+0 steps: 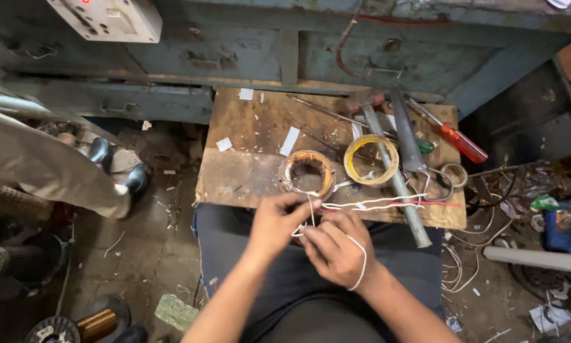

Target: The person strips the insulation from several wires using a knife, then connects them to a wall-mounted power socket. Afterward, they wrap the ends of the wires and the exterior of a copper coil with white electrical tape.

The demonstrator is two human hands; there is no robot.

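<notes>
My left hand (276, 220) and my right hand (333, 246) meet over my lap at the near edge of a small wooden board (247, 159). Both pinch thin white wire leads (312, 215) that run up to a copper wire coil (307, 173) lying on the board. One white strand loops around my right wrist. More white and red leads (387, 204) trail to the right along the board's near edge.
On the board lie a yellow tape roll (371, 159), a hammer (393, 171), pliers (410, 143), a red-handled screwdriver (457, 140) and paper scraps. A blue-grey metal cabinet (285, 51) stands behind. Another person's leg and shoe (63, 178) are at left. A copper wire spool (95, 322) sits on the floor.
</notes>
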